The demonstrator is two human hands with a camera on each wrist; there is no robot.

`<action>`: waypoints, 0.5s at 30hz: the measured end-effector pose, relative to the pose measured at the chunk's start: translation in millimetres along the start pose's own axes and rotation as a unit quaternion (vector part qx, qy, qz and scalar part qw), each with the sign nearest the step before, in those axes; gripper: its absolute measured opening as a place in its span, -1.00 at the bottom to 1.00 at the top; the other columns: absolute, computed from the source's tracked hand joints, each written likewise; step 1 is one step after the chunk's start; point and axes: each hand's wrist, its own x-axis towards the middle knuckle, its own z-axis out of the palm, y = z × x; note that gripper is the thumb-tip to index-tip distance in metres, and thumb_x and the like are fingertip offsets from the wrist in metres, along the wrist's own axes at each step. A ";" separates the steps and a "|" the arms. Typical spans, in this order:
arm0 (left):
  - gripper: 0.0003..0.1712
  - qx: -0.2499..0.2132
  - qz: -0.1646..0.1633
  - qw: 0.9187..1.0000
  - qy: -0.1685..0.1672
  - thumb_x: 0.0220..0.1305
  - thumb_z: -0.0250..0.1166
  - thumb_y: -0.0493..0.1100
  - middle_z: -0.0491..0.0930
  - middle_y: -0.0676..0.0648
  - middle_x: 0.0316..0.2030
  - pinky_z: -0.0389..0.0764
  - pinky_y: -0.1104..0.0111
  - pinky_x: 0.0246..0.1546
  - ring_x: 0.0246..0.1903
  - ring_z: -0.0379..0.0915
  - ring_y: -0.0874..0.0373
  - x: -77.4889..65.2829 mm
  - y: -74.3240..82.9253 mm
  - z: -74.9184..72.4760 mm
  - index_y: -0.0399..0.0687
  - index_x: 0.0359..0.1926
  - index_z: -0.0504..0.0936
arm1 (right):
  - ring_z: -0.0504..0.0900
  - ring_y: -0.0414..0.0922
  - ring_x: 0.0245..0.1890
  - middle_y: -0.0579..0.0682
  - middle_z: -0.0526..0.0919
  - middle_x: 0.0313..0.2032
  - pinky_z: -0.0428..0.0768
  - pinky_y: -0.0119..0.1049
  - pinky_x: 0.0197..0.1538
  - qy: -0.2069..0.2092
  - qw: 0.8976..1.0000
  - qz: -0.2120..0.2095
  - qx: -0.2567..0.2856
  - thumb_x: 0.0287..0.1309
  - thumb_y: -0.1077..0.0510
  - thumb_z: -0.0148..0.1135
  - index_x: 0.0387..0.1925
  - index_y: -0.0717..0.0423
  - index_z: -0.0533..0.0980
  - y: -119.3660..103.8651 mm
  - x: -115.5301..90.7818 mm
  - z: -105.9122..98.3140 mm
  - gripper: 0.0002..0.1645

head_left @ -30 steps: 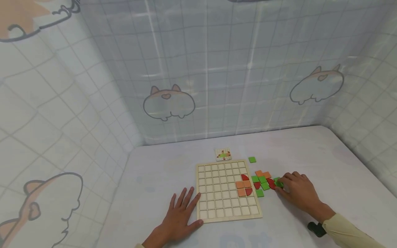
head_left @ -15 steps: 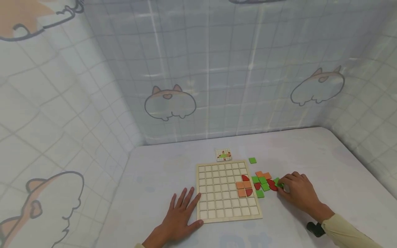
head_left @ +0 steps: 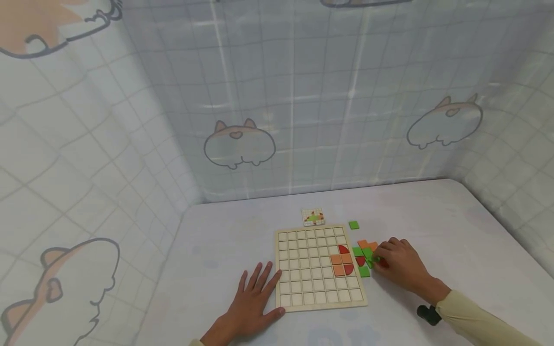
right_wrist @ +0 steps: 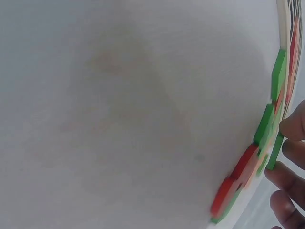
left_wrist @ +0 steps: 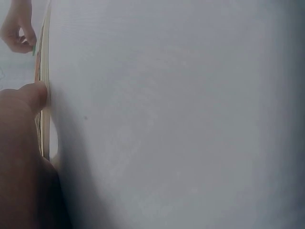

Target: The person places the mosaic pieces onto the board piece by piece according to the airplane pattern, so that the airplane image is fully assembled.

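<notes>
The right hand (head_left: 400, 263) has swung in toward the board (head_left: 306, 264), pinching a green tile (right_wrist: 276, 151) over the loose pieces (head_left: 360, 261) beside it; likely chosen, not yet laid. The left hand (head_left: 252, 305) lies spread at the board's near corner.

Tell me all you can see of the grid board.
The board lies flat on the white table, pale and wood-like, with a slim frame and shallow square cells. Three orange squares and two red rounded pieces sit in cells near its right side; the other cells are bare. The left hand appears to touch its left edge with thumb and index finger.
</notes>
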 end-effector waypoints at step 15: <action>0.00 0.006 -0.010 1.000 -0.013 0.27 -0.28 0.60 -0.27 -0.04 0.56 -0.25 -0.24 0.32 0.50 -0.43 -0.10 1.0 2.0 -3.5 0.25 0.58 -0.12 | 0.36 -0.26 -0.37 -0.31 0.55 -0.44 0.36 -0.24 -0.25 0.030 0.995 -0.086 0.048 -0.21 0.09 0.55 -0.49 -0.15 0.64 -17.9 16.5 16.0 -0.80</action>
